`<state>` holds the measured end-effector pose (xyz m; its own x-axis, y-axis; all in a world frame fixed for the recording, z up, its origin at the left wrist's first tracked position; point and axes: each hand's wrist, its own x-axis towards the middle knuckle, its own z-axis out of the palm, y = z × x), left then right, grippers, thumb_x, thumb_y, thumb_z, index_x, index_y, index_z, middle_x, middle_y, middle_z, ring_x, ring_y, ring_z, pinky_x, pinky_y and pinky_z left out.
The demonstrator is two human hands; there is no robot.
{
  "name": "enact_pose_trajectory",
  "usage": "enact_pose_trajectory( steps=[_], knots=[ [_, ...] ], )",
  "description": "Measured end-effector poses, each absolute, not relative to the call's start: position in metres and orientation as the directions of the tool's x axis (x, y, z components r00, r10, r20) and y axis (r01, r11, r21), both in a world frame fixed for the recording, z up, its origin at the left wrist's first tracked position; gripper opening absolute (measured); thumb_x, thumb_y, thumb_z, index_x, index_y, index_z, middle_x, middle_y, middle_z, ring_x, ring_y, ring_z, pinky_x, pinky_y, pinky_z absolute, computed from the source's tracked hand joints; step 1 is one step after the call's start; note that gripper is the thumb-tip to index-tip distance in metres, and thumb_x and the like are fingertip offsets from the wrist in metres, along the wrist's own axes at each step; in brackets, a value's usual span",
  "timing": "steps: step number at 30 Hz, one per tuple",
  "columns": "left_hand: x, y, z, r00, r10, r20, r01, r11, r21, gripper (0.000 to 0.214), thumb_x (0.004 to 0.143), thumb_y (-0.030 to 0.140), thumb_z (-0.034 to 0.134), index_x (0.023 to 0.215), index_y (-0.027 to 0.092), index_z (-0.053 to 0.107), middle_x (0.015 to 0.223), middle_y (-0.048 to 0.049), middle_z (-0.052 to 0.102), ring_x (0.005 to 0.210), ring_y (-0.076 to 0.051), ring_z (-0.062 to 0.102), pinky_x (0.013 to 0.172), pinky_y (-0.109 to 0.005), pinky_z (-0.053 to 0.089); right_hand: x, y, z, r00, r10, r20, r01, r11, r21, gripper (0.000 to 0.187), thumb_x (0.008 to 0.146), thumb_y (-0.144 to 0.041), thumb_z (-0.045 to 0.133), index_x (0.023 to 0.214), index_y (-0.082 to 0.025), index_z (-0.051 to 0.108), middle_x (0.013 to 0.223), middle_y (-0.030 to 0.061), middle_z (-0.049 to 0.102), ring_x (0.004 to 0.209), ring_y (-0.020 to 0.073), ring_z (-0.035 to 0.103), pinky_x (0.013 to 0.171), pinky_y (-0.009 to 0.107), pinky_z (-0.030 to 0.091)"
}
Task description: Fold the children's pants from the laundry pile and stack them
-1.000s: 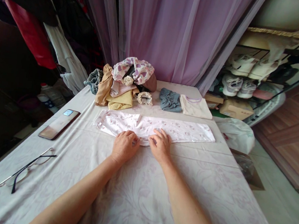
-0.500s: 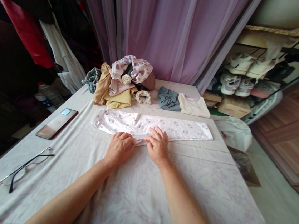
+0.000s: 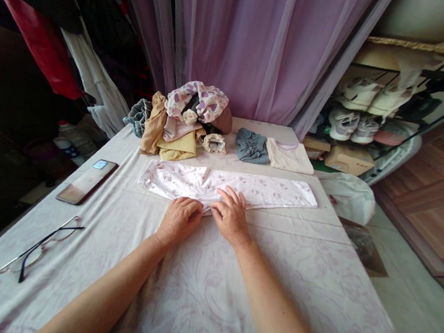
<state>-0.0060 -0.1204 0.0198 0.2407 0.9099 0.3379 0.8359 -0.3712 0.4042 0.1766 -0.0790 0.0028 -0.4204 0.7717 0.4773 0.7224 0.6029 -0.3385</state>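
A pair of white printed pants (image 3: 267,191), folded lengthwise into a long strip, lies across the table in front of me. My left hand (image 3: 180,219) is at its near edge, fingers curled together over the cloth at the bulging middle. The fingertips are partly hidden, but they appear to pinch the edge. Just right of it, my right hand (image 3: 231,218) rests on the same pants with fingers stretched out and slightly apart, the thumb close to the left hand.
Behind the pants sit a heap of clothes (image 3: 178,150), a scrunchie (image 3: 214,143), folded blue-grey shorts (image 3: 251,146) and a folded cream shirt (image 3: 289,157). A phone (image 3: 86,183) and eyeglasses (image 3: 38,247) lie to the left. Shoes (image 3: 353,125) stand on a rack at right.
My right hand has shifted slightly left along the pants, closer to my left hand. The left hand stays at the near edge. The whole view has shifted a little.
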Motion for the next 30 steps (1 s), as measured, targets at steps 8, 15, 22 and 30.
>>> enact_pose_trajectory(
  steps=[8, 15, 22, 30],
  knots=[
    [-0.003, -0.122, 0.020, 0.244, 0.894, 0.375, 0.856, -0.380, 0.350, 0.008, 0.083, 0.016, 0.059, 0.085, 0.022, 0.064, 0.101, -0.0036, 0.072, 0.097, -0.021, 0.062, 0.087, -0.036, 0.044, 0.180, -0.084, 0.015, -0.422, 0.711, 0.562, 0.682, 0.658, -0.319, 0.014, 0.088, -0.018, 0.054, 0.082, -0.022, 0.066, 0.115, 0.0078, 0.067, 0.114, 0.0225, 0.055, 0.103, 0.039, 0.036],
    [-0.001, -0.124, 0.024, 0.296, 0.906, 0.303, 0.896, -0.373, 0.241, 0.007, 0.082, 0.017, 0.059, 0.078, 0.021, 0.064, 0.086, -0.0039, 0.070, 0.087, -0.022, 0.060, 0.083, -0.036, 0.043, 0.182, -0.092, 0.011, -0.493, 0.760, 0.424, 0.724, 0.628, -0.284, 0.014, 0.087, -0.017, 0.056, 0.080, -0.023, 0.066, 0.089, 0.0043, 0.067, 0.087, 0.0207, 0.057, 0.081, 0.033, 0.042],
    [-0.001, -0.125, 0.028, 0.289, 0.922, 0.258, 0.893, -0.357, 0.275, 0.007, 0.083, 0.020, 0.060, 0.086, 0.021, 0.065, 0.086, -0.0049, 0.069, 0.089, -0.023, 0.060, 0.082, -0.036, 0.042, 0.208, -0.083, -0.003, -0.315, 0.825, 0.470, 0.748, 0.520, -0.412, 0.028, 0.077, -0.008, 0.050, 0.089, -0.023, 0.070, 0.102, 0.0059, 0.069, 0.099, 0.0215, 0.059, 0.090, 0.035, 0.043],
    [-0.004, -0.120, 0.018, 0.323, 0.893, 0.314, 0.873, -0.409, 0.266, 0.019, 0.091, 0.032, 0.058, 0.103, 0.028, 0.072, 0.098, -0.0055, 0.071, 0.094, -0.023, 0.060, 0.085, -0.039, 0.041, 0.231, -0.075, -0.011, -0.238, 0.841, 0.485, 0.783, 0.462, -0.417, 0.017, 0.084, -0.020, 0.056, 0.086, -0.025, 0.073, 0.105, 0.0048, 0.069, 0.099, 0.0210, 0.059, 0.092, 0.035, 0.042]
  ],
)
